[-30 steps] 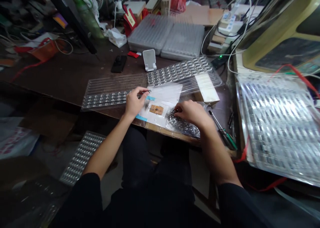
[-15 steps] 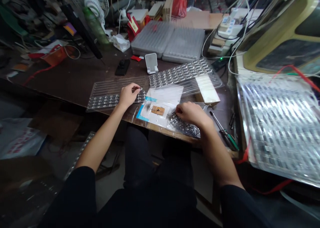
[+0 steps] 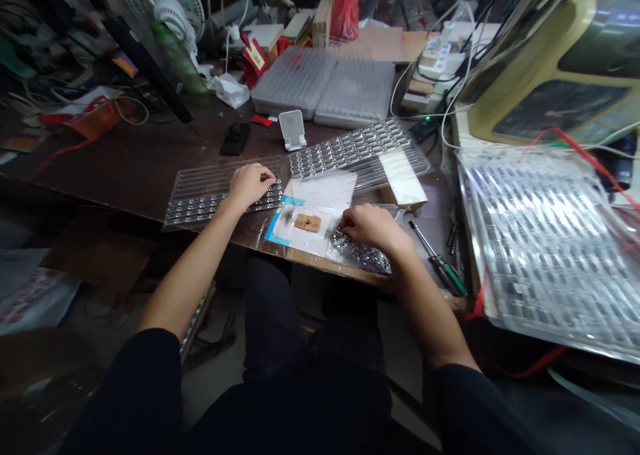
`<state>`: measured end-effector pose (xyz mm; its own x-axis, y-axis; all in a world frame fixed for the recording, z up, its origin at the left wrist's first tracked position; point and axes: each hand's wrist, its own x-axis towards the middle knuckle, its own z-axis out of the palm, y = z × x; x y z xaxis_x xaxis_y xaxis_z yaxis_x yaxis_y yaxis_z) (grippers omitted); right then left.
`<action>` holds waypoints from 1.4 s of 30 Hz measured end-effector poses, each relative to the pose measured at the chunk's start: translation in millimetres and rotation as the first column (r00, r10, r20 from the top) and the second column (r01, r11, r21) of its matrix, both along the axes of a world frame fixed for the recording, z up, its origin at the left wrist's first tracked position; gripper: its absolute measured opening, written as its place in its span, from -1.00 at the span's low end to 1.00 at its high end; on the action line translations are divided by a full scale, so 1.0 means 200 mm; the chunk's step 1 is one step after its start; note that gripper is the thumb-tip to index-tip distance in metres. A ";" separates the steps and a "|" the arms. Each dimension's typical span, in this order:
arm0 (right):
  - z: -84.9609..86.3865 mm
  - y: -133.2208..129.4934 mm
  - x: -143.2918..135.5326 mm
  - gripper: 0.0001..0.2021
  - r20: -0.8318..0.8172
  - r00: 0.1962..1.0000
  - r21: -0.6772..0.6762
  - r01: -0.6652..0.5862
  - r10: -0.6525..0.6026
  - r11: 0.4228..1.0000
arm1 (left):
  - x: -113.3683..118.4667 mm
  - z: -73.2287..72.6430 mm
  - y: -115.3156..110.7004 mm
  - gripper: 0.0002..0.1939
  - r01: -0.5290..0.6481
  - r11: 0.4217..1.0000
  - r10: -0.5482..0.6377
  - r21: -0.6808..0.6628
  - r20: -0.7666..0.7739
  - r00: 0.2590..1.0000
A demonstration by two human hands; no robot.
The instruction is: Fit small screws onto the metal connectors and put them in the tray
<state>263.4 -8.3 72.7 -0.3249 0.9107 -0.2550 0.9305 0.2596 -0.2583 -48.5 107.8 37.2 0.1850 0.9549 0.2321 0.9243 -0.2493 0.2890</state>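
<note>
My left hand (image 3: 251, 183) is at the right end of a clear ridged tray (image 3: 200, 178), whose near rows hold small shiny metal parts. Its thumb and fingertips are pinched together; whatever is between them is too small to make out. My right hand (image 3: 367, 223) dips its closed fingertips into a clear bag of small metal parts (image 3: 363, 254) at the desk's front edge. What those fingers hold is hidden. Between the hands, a small brown block (image 3: 308, 223) with a dark spot in its middle lies on a white sheet with blue tape (image 3: 277, 232).
Behind lies a second tray (image 3: 345, 150) full of metal parts, with a white box (image 3: 403, 177) on its right part. A green-handled screwdriver (image 3: 445, 268) rests at right, beside stacked filled trays (image 3: 555, 255). A phone stand (image 3: 292, 130) and black phone (image 3: 235, 139) stand farther back.
The whole view has shifted slightly, moving the scene left. My left hand stays pinched over the tray's right end, and my right hand remains at the bag with its fingertips among the parts.
</note>
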 end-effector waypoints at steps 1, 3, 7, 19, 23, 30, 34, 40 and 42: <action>0.00 0.00 0.00 -0.80 0.005 1.000 -0.002 0.000 0.000 1.000 | 0.01 0.01 0.00 -0.91 -0.005 1.000 0.004 -0.015 -0.013 1.000; 0.01 -0.01 0.00 -0.79 0.011 1.000 -0.004 -0.008 0.008 1.000 | 0.02 0.03 0.00 -0.89 -0.014 0.999 0.011 -0.041 -0.068 0.998; 0.01 0.00 0.00 -0.77 -0.009 1.000 0.007 -0.024 0.024 1.000 | 0.04 0.08 -0.01 -0.82 -0.021 0.994 0.000 -0.106 -0.191 0.982; -0.06 0.03 0.01 -0.76 -0.306 0.946 0.074 -0.084 0.103 0.994 | 0.02 0.10 -0.02 -0.74 0.007 0.993 -0.039 -0.121 -0.257 0.966; -0.06 0.03 0.01 -0.74 -0.321 0.940 0.088 -0.089 0.113 0.992 | -0.01 0.11 -0.02 -0.75 -0.001 0.994 -0.031 -0.111 -0.292 0.956; -0.08 0.05 0.00 -0.60 -0.359 0.924 0.109 -0.100 0.133 0.989 | 0.09 0.13 -0.02 -0.78 -0.014 1.000 0.007 -0.022 -0.288 0.958; -0.07 0.05 -0.01 -0.73 -0.412 0.908 0.081 -0.043 0.073 0.996 | 0.32 0.06 -0.01 -0.80 0.104 0.995 -0.104 -0.007 -0.077 0.992; -0.08 0.06 -0.04 -0.95 -0.514 0.858 0.073 0.038 0.005 0.997 | 0.44 0.00 0.00 -0.93 0.098 0.993 -0.104 0.066 0.097 0.990; -0.10 0.06 -0.07 -0.93 -0.538 0.843 0.108 0.058 0.009 0.993 | 0.41 0.01 -0.04 -0.93 0.120 0.987 -0.141 0.110 0.216 0.966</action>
<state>248.9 3.6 52.7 -0.3579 0.9319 0.0594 0.6615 0.2979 -0.6883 32.7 100.7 38.5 0.2404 0.8975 0.3699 0.7971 -0.3999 0.4524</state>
